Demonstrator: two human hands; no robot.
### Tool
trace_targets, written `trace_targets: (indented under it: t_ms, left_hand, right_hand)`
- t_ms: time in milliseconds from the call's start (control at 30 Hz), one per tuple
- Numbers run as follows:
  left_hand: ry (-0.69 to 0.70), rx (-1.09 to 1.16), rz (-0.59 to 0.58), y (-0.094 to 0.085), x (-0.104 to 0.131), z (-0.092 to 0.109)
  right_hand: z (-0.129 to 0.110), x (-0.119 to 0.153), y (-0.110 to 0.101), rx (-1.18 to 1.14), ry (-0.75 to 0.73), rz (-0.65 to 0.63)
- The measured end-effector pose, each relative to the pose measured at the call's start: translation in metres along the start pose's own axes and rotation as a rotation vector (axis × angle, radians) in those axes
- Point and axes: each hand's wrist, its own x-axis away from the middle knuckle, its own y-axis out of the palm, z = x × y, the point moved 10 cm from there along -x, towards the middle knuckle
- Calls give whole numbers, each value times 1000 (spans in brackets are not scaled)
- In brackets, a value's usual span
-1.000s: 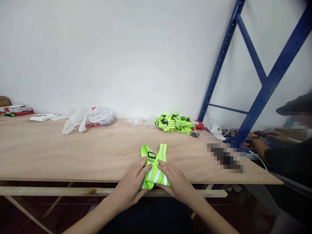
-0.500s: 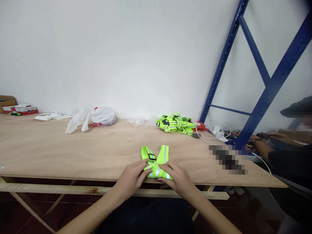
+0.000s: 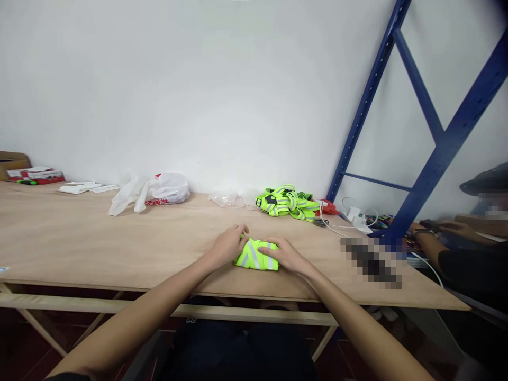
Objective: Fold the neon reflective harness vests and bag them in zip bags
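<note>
A neon yellow-green reflective vest [image 3: 256, 255] with silver stripes lies folded into a compact bundle on the wooden table, a little in from its front edge. My left hand [image 3: 230, 244] is closed at the bundle's far left corner, its fingers curled over and partly hiding it. At the right end my right hand [image 3: 286, 255] grips the bundle, with fingers across the top and around the side. The buckle and loose straps of this vest do not show.
A pile of similar reflective vests [image 3: 288, 202] lies by the wall. White plastic bags [image 3: 169, 189], a clear bag [image 3: 224, 198] and a red-white box [image 3: 35, 175] stand along the back. A blue rack [image 3: 424, 164] rises at right, with another person [image 3: 464, 259] beyond.
The two upright strap ends and the buckle have gone from sight, folded into the bundle. Both hands and the vest have moved slightly away from the table's front edge.
</note>
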Motion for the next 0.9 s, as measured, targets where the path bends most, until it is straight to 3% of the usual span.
trace_targets:
  t_ms: [200, 367, 533, 633, 767, 900]
  left_hand:
    - [133, 237, -64, 6, 9, 18]
    - [177, 60, -124, 11, 22, 26]
    - [213, 25, -177, 23, 12, 20]
    - [240, 29, -192, 26, 7, 17]
    - [255, -42, -211, 32, 6, 15]
    - [242, -54, -174, 35, 5, 14]
  right_hand:
    - [15, -5, 1, -21, 11, 7]
    - [18, -9, -1, 141, 16, 0]
    - [17, -7, -23, 393, 6, 185]
    - [20, -6, -24, 455, 71, 170]
    - [26, -7, -16, 372, 136, 85]
    - [29, -10, -15, 213, 115, 96]
